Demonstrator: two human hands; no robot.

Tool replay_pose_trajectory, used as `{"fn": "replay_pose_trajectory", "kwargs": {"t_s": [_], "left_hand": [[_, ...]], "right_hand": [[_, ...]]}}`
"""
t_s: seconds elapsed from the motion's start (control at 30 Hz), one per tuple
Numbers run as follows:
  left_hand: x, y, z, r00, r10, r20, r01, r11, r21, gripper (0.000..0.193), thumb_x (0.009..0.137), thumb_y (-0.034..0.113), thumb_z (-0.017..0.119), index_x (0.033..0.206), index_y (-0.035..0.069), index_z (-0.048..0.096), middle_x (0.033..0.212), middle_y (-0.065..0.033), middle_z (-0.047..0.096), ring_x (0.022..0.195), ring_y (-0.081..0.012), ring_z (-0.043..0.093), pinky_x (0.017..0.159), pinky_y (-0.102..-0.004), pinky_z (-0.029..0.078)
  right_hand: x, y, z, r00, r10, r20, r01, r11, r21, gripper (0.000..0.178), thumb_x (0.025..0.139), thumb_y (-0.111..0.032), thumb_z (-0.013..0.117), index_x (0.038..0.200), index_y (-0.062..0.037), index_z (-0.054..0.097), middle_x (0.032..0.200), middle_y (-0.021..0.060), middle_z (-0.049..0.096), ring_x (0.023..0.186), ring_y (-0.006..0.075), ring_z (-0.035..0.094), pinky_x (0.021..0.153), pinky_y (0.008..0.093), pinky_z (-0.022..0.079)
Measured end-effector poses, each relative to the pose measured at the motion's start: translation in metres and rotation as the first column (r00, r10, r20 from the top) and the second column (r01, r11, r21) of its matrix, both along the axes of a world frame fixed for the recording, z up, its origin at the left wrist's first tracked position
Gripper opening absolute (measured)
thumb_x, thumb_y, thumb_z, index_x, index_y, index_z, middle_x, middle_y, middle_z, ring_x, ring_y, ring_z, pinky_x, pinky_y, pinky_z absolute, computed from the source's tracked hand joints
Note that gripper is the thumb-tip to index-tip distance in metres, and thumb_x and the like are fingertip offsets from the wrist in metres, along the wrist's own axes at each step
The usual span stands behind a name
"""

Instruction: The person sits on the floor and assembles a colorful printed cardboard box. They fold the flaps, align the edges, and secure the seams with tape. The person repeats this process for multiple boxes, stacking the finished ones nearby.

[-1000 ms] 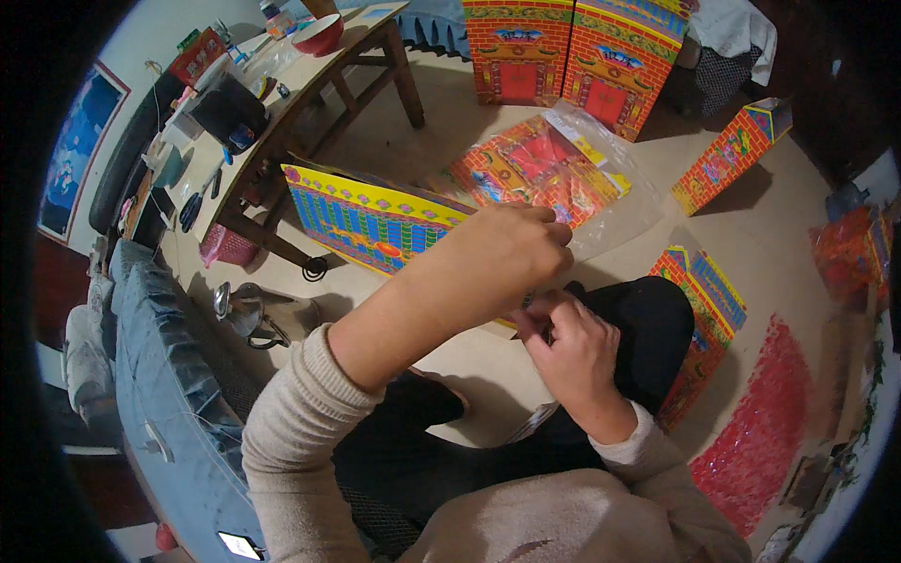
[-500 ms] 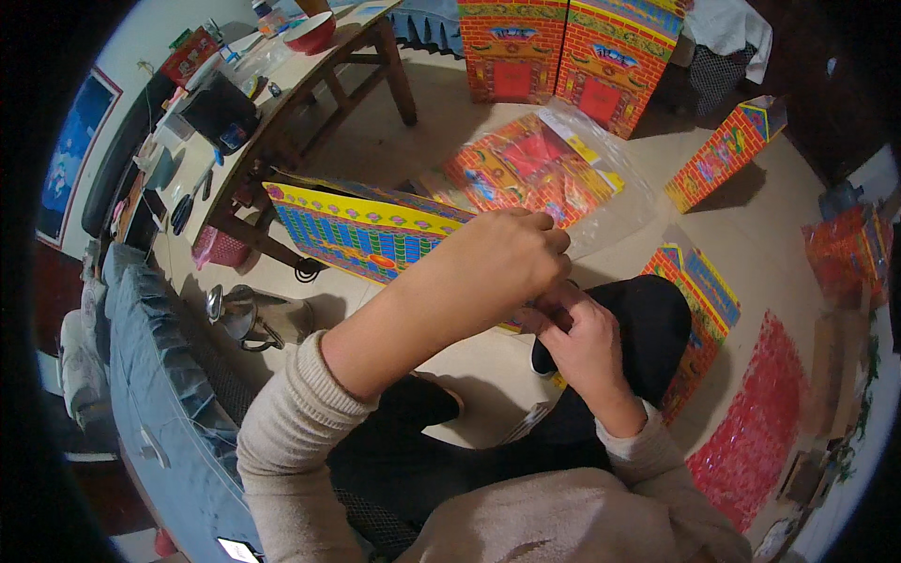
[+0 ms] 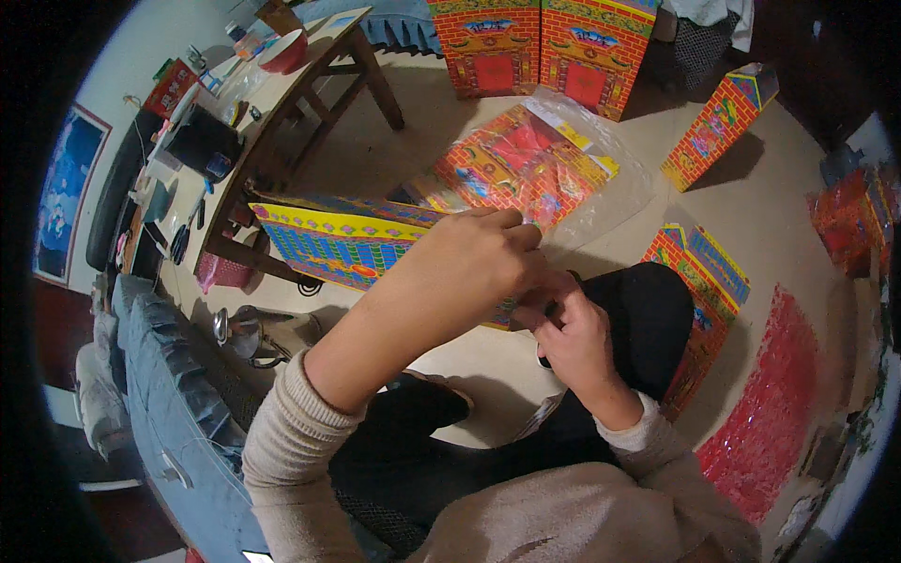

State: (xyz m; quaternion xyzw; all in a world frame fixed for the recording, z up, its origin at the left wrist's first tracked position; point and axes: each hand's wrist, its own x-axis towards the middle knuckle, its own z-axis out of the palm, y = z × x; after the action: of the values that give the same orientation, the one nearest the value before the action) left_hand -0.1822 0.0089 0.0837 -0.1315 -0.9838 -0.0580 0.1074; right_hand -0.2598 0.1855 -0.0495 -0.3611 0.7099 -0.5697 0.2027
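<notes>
A long, brightly printed paper-cardboard piece [image 3: 328, 246], blue-green with a yellow border, stretches leftward from my hands above the floor. My left hand [image 3: 493, 253] is closed at its right end, palm down with the fingers curled. The fingers and thumb of my right hand [image 3: 577, 340] meet just below, at the same end of the piece. Both sets of fingertips overlap there, so the exact spot they grip is hidden. Behind my right knee stands another brick-patterned cardboard piece [image 3: 709, 281].
Ahead, a clear plastic bag [image 3: 615, 202] holds flat printed sheets. Tall printed cardboard boxes [image 3: 587, 66] and a narrow tower [image 3: 718, 131] stand beyond. To the left are a wooden table [image 3: 324, 47], a metal kettle [image 3: 249, 333] and a blue-covered sofa [image 3: 160, 403]. Red sheeting [image 3: 765, 413] lies right.
The view has shifted slightly, and the surroundings sit a little further left. My hands stay together at the end of the cardboard piece, in nearly the same pose.
</notes>
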Motion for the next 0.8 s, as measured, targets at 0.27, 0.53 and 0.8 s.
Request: {"fn": "replay_pose_trajectory", "kwargs": {"t_s": [0.27, 0.53, 0.8], "left_hand": [[0.004, 0.001, 0.003, 0.998, 0.054, 0.027, -0.055, 0.998, 0.03, 0.022, 0.072, 0.006, 0.067, 0.094, 0.002, 0.07, 0.092, -0.0111, 0.067, 0.089, -0.0319, 0.066, 0.077, -0.0429, 0.056], [0.002, 0.008, 0.007, 0.979, 0.203, -0.014, -0.201, 0.976, 0.077, 0.019, 0.077, 0.005, 0.075, 0.095, 0.003, 0.07, 0.093, -0.0119, 0.07, 0.088, -0.0329, 0.068, 0.079, -0.0447, 0.055], [0.006, 0.01, -0.002, 0.945, 0.325, -0.023, -0.323, 0.944, 0.072, 0.016, 0.066, 0.001, 0.081, 0.079, 0.005, 0.072, 0.083, -0.0079, 0.071, 0.086, -0.031, 0.068, 0.081, -0.0423, 0.054]], "right_hand": [[-0.013, -0.016, -0.034, 0.98, 0.024, 0.197, 0.002, 0.992, -0.13, 0.04, 0.086, -0.013, 0.085, 0.119, -0.0049, 0.064, 0.1, 0.0019, 0.069, 0.083, 0.0077, 0.061, 0.075, 0.0274, 0.051], [-0.029, 0.016, 0.015, 0.968, -0.029, 0.248, 0.098, 0.958, -0.271, 0.014, 0.093, 0.0, 0.074, 0.103, -0.0055, 0.066, 0.095, -0.0015, 0.068, 0.084, 0.0033, 0.06, 0.074, 0.0222, 0.049], [-0.17, 0.098, -0.067, 0.869, -0.489, 0.081, 0.493, 0.868, -0.053, 0.012, 0.104, -0.009, 0.061, 0.113, -0.002, 0.067, 0.103, 0.0042, 0.07, 0.093, 0.0122, 0.064, 0.083, 0.0287, 0.052]]}}
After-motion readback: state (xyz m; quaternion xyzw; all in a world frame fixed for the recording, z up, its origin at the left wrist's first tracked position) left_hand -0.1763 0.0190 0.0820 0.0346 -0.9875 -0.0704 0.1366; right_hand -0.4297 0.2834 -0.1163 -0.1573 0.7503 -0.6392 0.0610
